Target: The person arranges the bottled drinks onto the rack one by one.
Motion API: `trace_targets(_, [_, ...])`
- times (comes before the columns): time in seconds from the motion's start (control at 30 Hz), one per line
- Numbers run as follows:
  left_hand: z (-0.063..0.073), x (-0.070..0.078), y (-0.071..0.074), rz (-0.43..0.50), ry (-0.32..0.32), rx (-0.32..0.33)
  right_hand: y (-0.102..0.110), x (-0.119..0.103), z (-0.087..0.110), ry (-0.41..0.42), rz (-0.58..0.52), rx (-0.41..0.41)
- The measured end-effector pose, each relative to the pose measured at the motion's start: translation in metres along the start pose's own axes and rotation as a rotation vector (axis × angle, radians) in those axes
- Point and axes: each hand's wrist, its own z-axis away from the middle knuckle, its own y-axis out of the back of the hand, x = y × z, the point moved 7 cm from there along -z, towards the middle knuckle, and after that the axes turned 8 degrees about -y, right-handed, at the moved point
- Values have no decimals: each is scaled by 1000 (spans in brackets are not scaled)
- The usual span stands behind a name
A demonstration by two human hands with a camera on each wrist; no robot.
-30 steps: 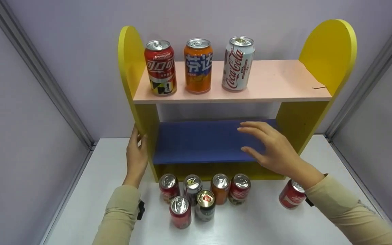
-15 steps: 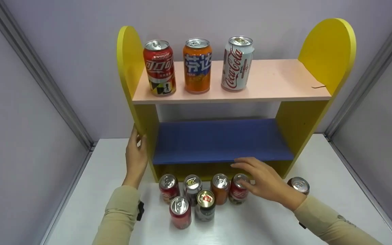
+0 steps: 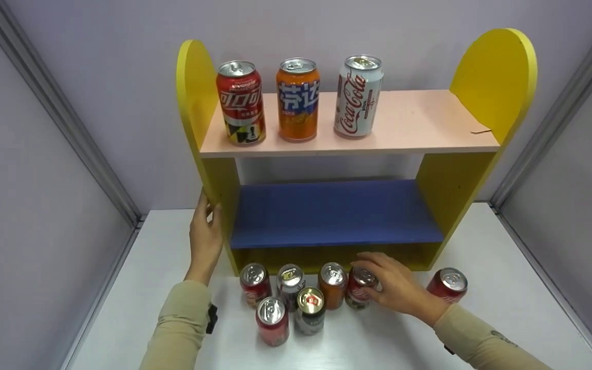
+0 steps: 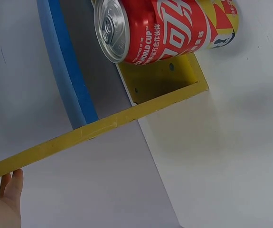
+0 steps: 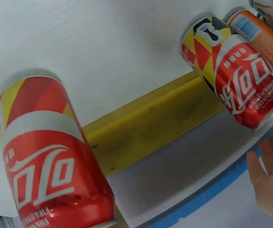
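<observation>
My left hand [image 3: 206, 236] rests its fingertips against the outer face of the yellow left side panel [image 3: 193, 103] of a small shelf unit. Those fingertips meet the panel's edge in the left wrist view. My right hand [image 3: 396, 285] is at the top of a red Coca-Cola can [image 3: 358, 295], the right end of a row on the table. From the head view, its fingers and thumb spread about the can's top. In the right wrist view, the fingers [image 5: 267, 159] lie just past the same can's top, with a gap showing between.
On the pink top shelf [image 3: 419, 118] stand a red can [image 3: 242, 108], an orange Fanta can [image 3: 298, 108] and a white Coca-Cola can [image 3: 357, 103]. Below is a blue shelf [image 3: 327, 213]. Several cans cluster before the unit, including an orange one [image 3: 332, 290]; another red can [image 3: 445, 288] stands right.
My right hand has come down from in front of the blue shelf to the red can at the row's right end. My left hand has stayed on the side panel.
</observation>
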Motion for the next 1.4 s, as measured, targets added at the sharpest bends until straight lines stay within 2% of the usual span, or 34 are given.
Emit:
trace_targets(0.27, [1,1,0,2,-2,7,-17,10,3,-54,1,-62])
trace_targets(0.53, [1,1,-1,-15,3,0,-28,12,3,-85,-18,-57])
trace_targets(0.73, [1,1,-1,-10,16,6,-35,13,1,-115,-31,-87])
trace_targets(0.97, [0,1,0,0,6,8,-35,11,-2,-139,-70,-89])
trace_targets(1.4, [0,0,-1,-26,19,-2,-32,14,-2,-163,-53,-87])
